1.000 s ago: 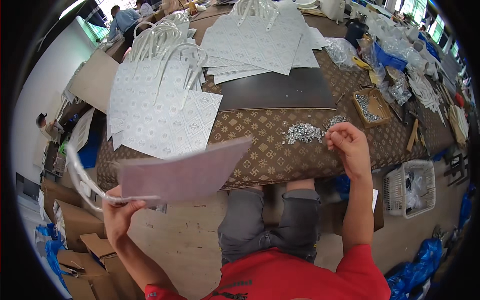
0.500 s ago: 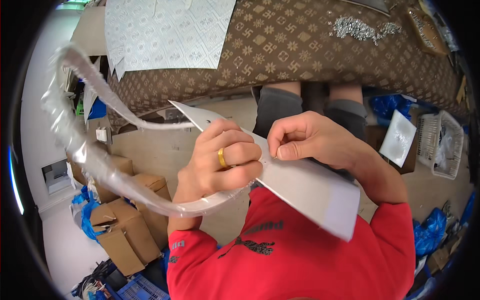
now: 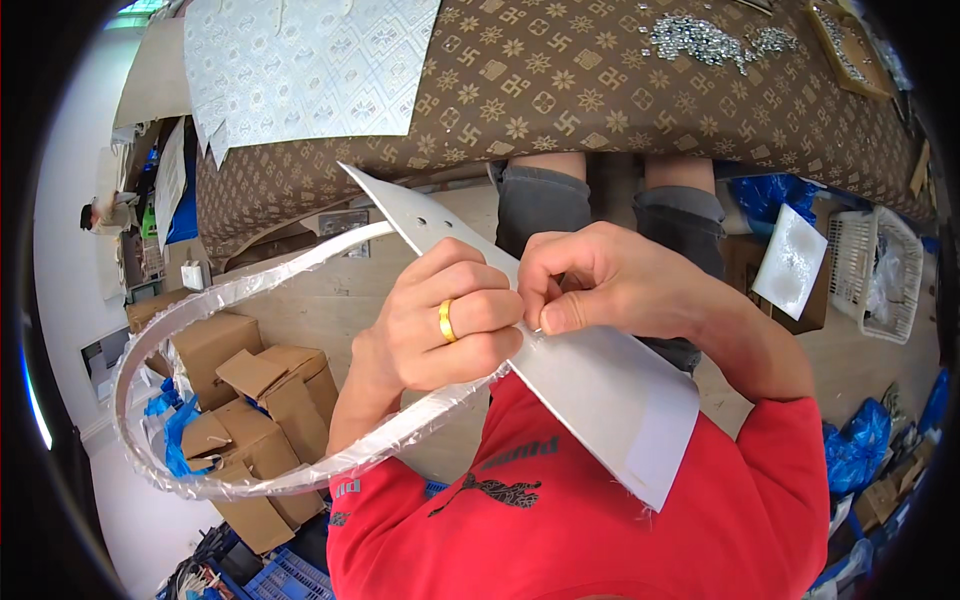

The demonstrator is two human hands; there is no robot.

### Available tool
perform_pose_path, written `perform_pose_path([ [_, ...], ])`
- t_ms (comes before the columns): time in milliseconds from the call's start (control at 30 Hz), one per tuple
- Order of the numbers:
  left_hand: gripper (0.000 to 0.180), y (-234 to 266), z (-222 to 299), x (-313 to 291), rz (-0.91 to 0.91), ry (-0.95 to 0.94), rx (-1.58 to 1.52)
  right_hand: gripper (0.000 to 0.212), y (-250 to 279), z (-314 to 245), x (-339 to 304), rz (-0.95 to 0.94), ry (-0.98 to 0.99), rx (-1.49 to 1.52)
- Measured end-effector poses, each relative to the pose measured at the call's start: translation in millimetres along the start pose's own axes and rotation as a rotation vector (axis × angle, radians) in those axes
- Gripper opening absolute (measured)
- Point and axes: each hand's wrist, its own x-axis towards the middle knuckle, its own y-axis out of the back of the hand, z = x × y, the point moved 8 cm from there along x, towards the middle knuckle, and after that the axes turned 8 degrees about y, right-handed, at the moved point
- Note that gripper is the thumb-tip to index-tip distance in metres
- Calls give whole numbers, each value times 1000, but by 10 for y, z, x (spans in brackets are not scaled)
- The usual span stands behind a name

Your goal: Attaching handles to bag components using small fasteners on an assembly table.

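A stiff pale grey panel [image 3: 600, 385] lies slantwise between my hands, with two dark studs or holes near its far left end. My left hand [image 3: 445, 315], with a gold ring on one finger, is closed round the panel's middle. From the panel a plastic-wrapped strap [image 3: 170, 325] loops out to the left and comes back under that hand. Thumb and forefinger of my right hand [image 3: 600, 285] pinch together against the panel, just beside my left fingers. A tiny shiny bit shows at the thumb tip; its kind is too small to make out.
Ahead is a brown patterned cloth surface [image 3: 560, 100] bearing silvery patterned sheets [image 3: 310, 70] and a heap of small metal pieces [image 3: 700, 42]. Cardboard boxes [image 3: 265, 430] stand at the left. A white basket [image 3: 890, 275] and blue bags [image 3: 858, 445] are on the right.
The strap loop has swung down and settled into a rounder curve. The panel's near end has dropped a little, and a second dark spot shows at its far end. Both hands keep their grip.
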Motion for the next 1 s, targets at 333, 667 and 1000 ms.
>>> perform_pose_path([
  [333, 25, -190, 29, 324, -70, 131, 128, 22, 423, -300, -228, 193, 41, -255],
  [667, 29, -390, -483, 254, -58, 360, 323, 20, 2997, -1118, -1873, 1458, 153, -1505],
  [1000, 31, -622, -787, 82, 92, 391, 384, 14, 2900, -1135, -1698, 1376, 76, -1503],
])
